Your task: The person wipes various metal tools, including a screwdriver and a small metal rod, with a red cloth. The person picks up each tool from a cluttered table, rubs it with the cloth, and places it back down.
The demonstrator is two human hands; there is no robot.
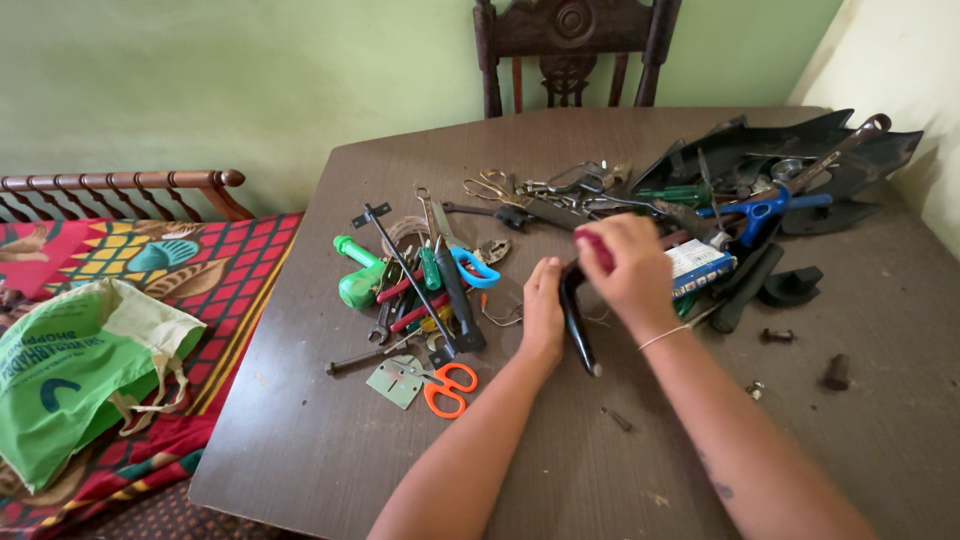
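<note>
Near the middle of the frame, the left hand point(543, 300) rested against a black tool point(575, 320) lying on the table point(300, 440); whether it gripped could not be told. The right hand point(628, 268) was closed around a red handle point(592, 247) just above that tool.

A pale green wall point(230, 80) fills the view from nine o'clock round to one o'clock, plain and evenly lit by soft daylight. At about two o'clock it meets a cream wall point(905, 70) that runs down the right edge. A dark carved wooden chair point(572, 45) stands at twelve o'clock, pushed against the far edge of a brown table point(300, 440) with rounded corners, which takes up the middle and the right. At nine o'clock a turned wooden rail point(120, 183) edges a bed just beside the table, spread with a red patterned cover point(225, 265). A green bag point(60, 375) lies on that cover at eight o'clock.
</note>
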